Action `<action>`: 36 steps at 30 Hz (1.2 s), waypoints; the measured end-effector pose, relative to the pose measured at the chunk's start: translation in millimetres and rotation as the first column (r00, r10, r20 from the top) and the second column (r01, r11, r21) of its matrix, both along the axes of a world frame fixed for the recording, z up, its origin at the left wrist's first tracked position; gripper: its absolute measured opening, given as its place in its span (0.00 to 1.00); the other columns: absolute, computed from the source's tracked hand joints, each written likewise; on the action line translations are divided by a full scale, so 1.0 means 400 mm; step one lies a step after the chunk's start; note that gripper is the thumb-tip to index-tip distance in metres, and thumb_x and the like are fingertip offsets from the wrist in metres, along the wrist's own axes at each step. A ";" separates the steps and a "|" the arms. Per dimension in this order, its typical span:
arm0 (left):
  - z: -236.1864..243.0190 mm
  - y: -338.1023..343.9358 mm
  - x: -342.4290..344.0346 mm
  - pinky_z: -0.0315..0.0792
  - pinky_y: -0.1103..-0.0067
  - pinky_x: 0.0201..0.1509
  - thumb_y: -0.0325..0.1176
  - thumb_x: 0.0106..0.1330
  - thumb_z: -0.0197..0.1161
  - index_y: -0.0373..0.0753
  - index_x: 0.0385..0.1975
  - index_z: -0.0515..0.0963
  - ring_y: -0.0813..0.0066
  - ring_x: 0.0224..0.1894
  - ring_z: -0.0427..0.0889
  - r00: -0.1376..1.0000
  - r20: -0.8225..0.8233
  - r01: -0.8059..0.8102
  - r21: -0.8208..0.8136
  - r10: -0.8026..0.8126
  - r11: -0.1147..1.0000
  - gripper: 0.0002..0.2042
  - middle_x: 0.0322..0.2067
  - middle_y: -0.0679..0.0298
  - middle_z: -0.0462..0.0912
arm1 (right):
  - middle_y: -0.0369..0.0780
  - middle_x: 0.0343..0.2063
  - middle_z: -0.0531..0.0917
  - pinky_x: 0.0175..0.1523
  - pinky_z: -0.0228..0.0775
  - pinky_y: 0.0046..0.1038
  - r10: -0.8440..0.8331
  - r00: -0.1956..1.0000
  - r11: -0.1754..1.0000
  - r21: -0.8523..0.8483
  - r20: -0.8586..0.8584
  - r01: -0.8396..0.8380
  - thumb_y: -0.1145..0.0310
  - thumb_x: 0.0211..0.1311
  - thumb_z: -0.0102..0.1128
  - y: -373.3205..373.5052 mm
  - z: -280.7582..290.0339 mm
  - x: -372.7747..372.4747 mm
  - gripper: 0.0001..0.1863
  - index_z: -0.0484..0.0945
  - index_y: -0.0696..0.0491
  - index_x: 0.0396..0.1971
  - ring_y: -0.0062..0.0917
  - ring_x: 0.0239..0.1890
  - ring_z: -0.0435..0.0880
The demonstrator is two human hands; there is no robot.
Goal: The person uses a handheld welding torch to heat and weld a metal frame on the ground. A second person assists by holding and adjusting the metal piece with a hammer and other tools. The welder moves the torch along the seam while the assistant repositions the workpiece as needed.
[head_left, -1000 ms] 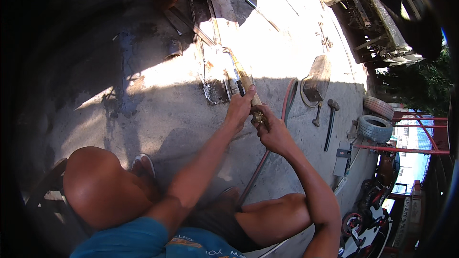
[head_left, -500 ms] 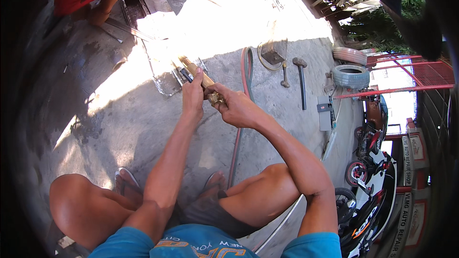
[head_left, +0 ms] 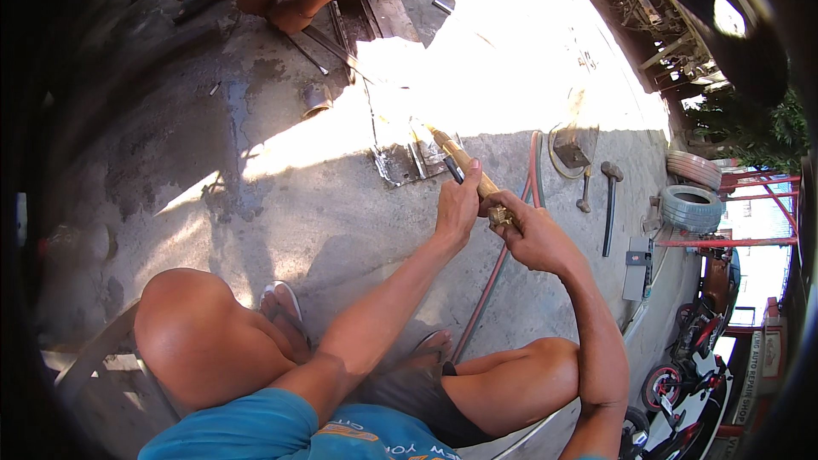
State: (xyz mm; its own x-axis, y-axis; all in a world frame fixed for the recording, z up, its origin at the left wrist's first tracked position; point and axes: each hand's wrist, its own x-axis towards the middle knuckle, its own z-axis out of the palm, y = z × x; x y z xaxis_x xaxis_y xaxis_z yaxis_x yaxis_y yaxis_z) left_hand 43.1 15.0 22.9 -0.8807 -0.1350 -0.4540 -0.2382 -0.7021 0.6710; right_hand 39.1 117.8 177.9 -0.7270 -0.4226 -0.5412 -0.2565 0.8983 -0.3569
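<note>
Both hands are on a brass gas torch (head_left: 458, 153) that points away from me, towards the sunlit floor. My left hand (head_left: 460, 204) is closed round its body, thumb along the top, with a dark slim piece (head_left: 453, 169) jutting out beside the torch. At the near end, my right hand (head_left: 528, 234) grips by the brass valve fittings (head_left: 501, 216), its fingertips partly hidden. Just beyond the tip lies a flat metal piece (head_left: 396, 166) on the concrete, its far part washed out by glare.
A red and green twin hose (head_left: 490, 290) runs past my right hand. Right of it lie a hammer (head_left: 584, 192), a sledgehammer (head_left: 610, 204) and a metal block (head_left: 576, 149). Tyres (head_left: 691, 209) and motorcycles (head_left: 682, 392) stand farther right. Another person's hand (head_left: 290, 15) works at far left.
My view has swung left, so the scene sits farther right and lower. Both hands keep their hold on the torch, with little visible change in grip.
</note>
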 end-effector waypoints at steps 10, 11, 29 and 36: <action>-0.019 -0.001 -0.019 0.72 0.72 0.26 0.59 0.77 0.55 0.33 0.22 0.81 0.77 0.23 0.78 0.999 -0.024 -0.042 0.026 0.043 0.999 0.32 0.21 0.63 0.80 | 0.52 0.40 0.88 0.51 0.77 0.45 0.025 0.997 1.000 -0.001 -0.067 -0.025 0.78 0.67 0.56 -0.027 -0.002 0.009 0.21 0.73 0.48 0.59 0.52 0.45 0.88; -0.017 -0.003 -0.019 0.72 0.72 0.26 0.59 0.77 0.55 0.33 0.23 0.81 0.77 0.23 0.78 0.999 -0.026 -0.037 0.029 0.037 0.999 0.32 0.21 0.62 0.80 | 0.52 0.40 0.88 0.50 0.77 0.45 0.036 0.996 0.999 -0.014 -0.081 -0.037 0.78 0.67 0.56 -0.021 -0.012 0.006 0.21 0.72 0.48 0.59 0.52 0.45 0.88; -0.039 -0.052 -0.041 0.79 0.69 0.39 0.55 0.78 0.55 0.33 0.36 0.81 0.72 0.29 0.84 1.000 -0.017 0.006 0.031 -0.005 0.999 0.26 0.29 0.60 0.83 | 0.55 0.41 0.88 0.49 0.77 0.49 0.110 0.982 0.991 -0.053 -0.153 -0.119 0.80 0.67 0.55 -0.042 -0.058 -0.013 0.24 0.71 0.48 0.62 0.56 0.44 0.87; -0.042 -0.065 -0.042 0.81 0.68 0.46 0.55 0.78 0.56 0.33 0.38 0.81 0.70 0.31 0.87 0.997 -0.024 0.077 0.080 -0.075 0.994 0.26 0.30 0.58 0.85 | 0.56 0.43 0.87 0.51 0.77 0.50 0.125 0.975 0.992 0.025 -0.182 -0.123 0.81 0.66 0.55 -0.044 -0.070 -0.021 0.26 0.71 0.49 0.63 0.57 0.47 0.86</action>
State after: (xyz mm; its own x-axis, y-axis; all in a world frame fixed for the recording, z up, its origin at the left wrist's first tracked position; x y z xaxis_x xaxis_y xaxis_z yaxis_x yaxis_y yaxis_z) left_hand 26.1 -11.1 6.0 -0.8966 -0.0305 -0.4418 -0.2796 -0.7347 0.6181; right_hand 30.6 100.3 149.9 -0.7566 -0.5096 -0.4097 -0.4264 0.8595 -0.2818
